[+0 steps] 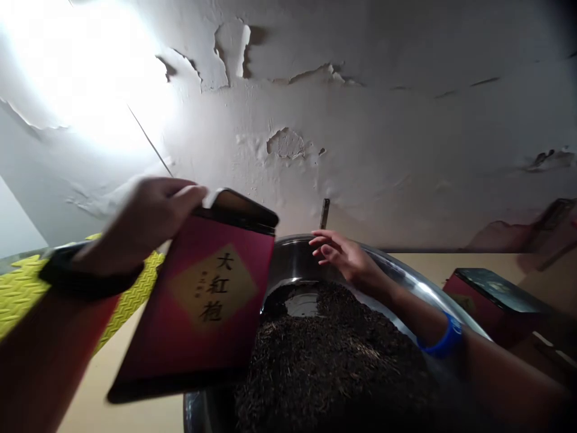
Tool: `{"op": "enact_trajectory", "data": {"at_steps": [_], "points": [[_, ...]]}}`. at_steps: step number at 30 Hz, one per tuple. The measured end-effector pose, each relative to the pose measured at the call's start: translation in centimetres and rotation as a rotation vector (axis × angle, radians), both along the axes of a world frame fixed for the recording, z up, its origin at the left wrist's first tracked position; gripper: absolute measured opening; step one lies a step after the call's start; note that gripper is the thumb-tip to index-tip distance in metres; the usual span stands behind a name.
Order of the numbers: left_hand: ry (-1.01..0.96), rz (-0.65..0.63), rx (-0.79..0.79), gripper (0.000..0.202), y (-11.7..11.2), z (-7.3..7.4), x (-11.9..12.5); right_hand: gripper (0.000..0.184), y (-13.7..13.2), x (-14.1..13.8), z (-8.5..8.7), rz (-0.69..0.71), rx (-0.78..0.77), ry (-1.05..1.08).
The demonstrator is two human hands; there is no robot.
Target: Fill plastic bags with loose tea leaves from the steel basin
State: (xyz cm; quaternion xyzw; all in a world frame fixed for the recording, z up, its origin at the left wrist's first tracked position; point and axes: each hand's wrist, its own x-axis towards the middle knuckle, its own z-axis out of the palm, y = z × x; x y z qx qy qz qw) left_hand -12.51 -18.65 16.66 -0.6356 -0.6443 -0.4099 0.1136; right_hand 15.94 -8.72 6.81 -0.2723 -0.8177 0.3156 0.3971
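My left hand (151, 219) grips the top corner of a red tin box (202, 300) with a gold label and dark characters, held tilted over the near left rim of a large steel basin (288, 258). The box's top looks open, with a pale liner at the edge under my thumb. The basin holds a heap of dark loose tea leaves (333, 361). My right hand (340, 252) reaches across the heap toward the far rim, fingers spread, nothing in it. A blue band is on that wrist.
A second red tin with a dark lid (491, 297) stands on the tan surface to the right of the basin. A yellow textured mat (18, 294) lies at left. A peeling white wall fills the background, with bright glare at upper left.
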Motion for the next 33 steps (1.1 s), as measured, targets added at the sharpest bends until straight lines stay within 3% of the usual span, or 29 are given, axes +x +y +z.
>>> {"op": "enact_trajectory", "data": {"at_steps": [2,4,8,13,16,20,23,26,30,33], "points": [[-0.099,-0.167,0.019,0.035,3.6,-0.8,2.9,0.049,1.0,0.3,-0.4,0.058,-0.093,0.098],[0.017,-0.320,0.094,0.033,7.5,-2.3,5.5,0.052,2.5,0.8,-1.3,0.048,-0.125,0.138],[0.222,-0.554,0.155,0.030,13.8,-7.0,9.4,0.051,5.7,2.4,-4.5,-0.201,-0.055,0.091],[0.460,-0.713,0.150,0.027,17.3,-13.4,11.2,0.031,7.9,4.1,-8.0,-0.369,0.072,-0.024],[0.502,-0.745,0.100,0.029,17.8,-16.0,11.0,0.022,8.1,3.8,-9.1,-0.451,0.138,-0.132],[0.412,-0.753,-0.073,0.022,18.0,-16.8,10.0,0.023,8.0,4.0,-7.9,-0.650,0.184,-0.227],[0.322,-0.704,-0.291,0.023,18.2,-16.5,9.2,0.042,8.4,6.0,-5.6,-0.886,0.178,-0.292],[0.264,-0.741,-0.504,0.025,18.5,-16.2,8.6,0.043,9.2,8.3,-4.4,-0.976,0.158,-0.425],[0.342,-0.788,-0.616,0.061,18.5,-16.2,8.5,0.028,10.1,9.7,-6.2,-0.899,0.071,-0.674],[0.479,-0.733,-0.639,0.067,17.7,-16.1,9.1,0.021,9.8,9.1,-7.8,-0.820,0.055,-0.804]]}}
